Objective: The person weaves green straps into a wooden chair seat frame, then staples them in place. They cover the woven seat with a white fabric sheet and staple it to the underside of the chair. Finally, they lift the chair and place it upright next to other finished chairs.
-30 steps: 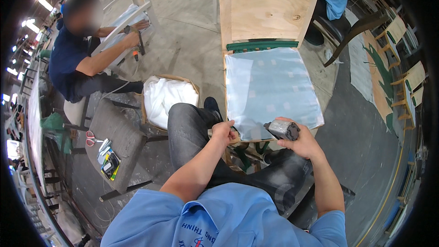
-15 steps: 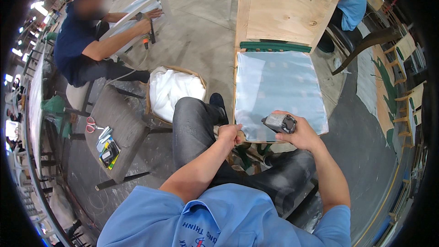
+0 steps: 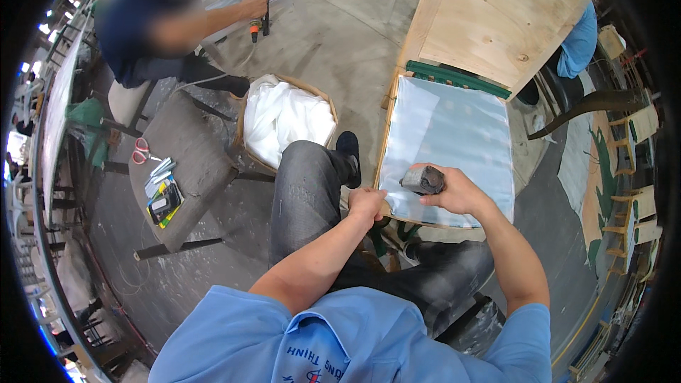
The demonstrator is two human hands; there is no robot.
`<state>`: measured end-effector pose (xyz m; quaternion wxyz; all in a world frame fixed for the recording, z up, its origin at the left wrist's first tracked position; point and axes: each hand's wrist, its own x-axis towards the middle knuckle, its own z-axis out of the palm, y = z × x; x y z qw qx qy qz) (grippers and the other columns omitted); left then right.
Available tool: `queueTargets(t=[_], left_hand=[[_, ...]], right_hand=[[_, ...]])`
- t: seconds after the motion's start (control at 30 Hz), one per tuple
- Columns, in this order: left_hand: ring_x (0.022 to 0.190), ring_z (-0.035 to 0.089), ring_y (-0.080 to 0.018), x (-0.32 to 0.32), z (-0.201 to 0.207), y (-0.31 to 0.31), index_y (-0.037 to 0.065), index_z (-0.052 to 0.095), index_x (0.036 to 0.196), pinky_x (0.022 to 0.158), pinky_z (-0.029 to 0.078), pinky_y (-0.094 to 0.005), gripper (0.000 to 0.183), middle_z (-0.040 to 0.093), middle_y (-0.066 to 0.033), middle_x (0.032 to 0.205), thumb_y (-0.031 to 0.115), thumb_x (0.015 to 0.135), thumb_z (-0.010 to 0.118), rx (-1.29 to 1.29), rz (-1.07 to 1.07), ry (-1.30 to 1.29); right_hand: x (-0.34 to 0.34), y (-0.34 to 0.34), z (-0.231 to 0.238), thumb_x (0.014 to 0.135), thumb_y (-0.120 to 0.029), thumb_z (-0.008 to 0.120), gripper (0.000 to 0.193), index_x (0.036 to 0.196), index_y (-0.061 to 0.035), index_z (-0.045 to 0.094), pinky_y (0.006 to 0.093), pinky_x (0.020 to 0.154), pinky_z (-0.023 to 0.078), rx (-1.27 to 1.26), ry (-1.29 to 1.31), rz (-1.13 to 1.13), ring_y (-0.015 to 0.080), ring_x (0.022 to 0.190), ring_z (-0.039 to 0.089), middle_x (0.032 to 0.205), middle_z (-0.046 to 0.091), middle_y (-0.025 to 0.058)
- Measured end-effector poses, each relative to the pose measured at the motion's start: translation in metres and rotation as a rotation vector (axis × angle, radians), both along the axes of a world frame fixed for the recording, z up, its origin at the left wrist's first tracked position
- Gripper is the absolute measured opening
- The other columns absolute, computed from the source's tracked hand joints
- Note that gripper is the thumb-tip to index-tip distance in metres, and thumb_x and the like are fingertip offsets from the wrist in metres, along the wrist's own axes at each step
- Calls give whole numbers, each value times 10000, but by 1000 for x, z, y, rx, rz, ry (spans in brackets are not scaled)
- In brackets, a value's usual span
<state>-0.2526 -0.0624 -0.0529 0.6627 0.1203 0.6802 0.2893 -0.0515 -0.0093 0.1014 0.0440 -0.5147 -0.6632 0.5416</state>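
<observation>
In front of me stands a wooden frame with a seat covered in thin white fabric (image 3: 468, 142). My left hand (image 3: 367, 203) is closed at the seat's near left corner, its fingers pinching the fabric edge there. My right hand (image 3: 454, 190) is wrapped round a grey staple gun (image 3: 420, 179), held over the near part of the seat. The gun's nose points left, toward the left edge; its handle is mostly hidden by my fingers. I cannot tell whether it touches the fabric. A green webbing strip (image 3: 454, 78) runs along the seat's far edge, below the plywood back (image 3: 504, 14).
A box of white cloth (image 3: 287, 117) stands left of my knee. On a grey padded chair (image 3: 188, 149) lie red-handled scissors (image 3: 142, 150), staple strips and a black device (image 3: 164, 204). A co-worker (image 3: 135, 25) at the far left holds a tool against a white chair frame. Another person sits far right.
My view has turned, so the seat now leans in the picture. The staple gun has tipped over and shifted left across the seat. My left hand stays at the corner.
</observation>
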Motion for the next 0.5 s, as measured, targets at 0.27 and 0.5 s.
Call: queueTargets(t=[0.27, 0.5], left_hand=[[474, 532, -149, -10, 2, -2, 3, 680, 892, 399, 431, -307, 163, 625, -62, 714, 137, 881, 772, 34, -31, 54], [516, 617, -220, -1, 6, -3, -10, 688, 834, 451, 492, -366, 163, 656, -115, 688, 115, 808, 789, 40, 29, 151]], right_hand=[[-17, 7, -18, 777, -60, 858, 685, 1407, -122, 597, 333, 1003, 500, -1, -68, 64, 200, 1095, 667, 1192, 735, 83], [-21, 9, -42, 761, -71, 859, 679, 1388, -148, 610, 353, 994, 511, -19, -13, 118, 249, 1088, 688, 1181, 741, 107]])
